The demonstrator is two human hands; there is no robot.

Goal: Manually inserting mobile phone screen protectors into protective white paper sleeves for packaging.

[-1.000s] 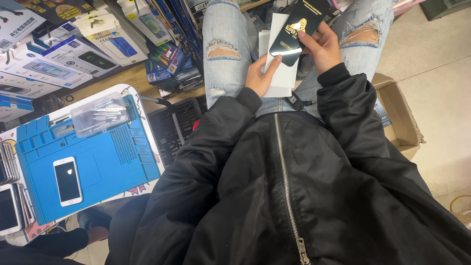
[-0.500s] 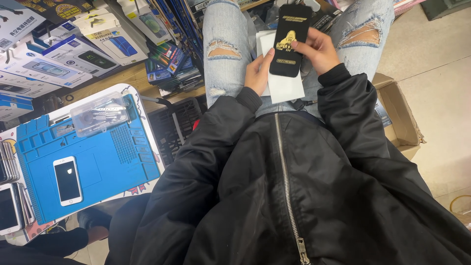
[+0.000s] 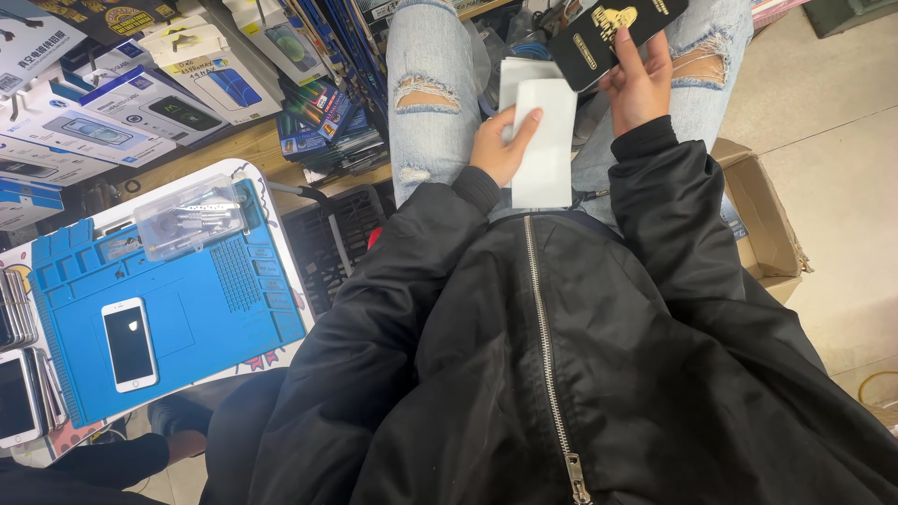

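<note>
So closest to the camera it's just the black zip jacket filling the view. Past that, the left hand sits on the lap with its fingers closed round the edge of a white flat sleeve, thumb lying on top. A second white piece pokes out just behind it. The right hand is lifted a bit further out, closed on a black flat pack with gold print, tilted, over the ripped jeans.

Looks to me like the unpacking step, black pack apart from its white insert. Next bit probably needs a careful pinch at the edges so nothing bends.

Off to the left is the bench with a blue work mat, a white phone face up on it, and boxed stock beyond.
</note>
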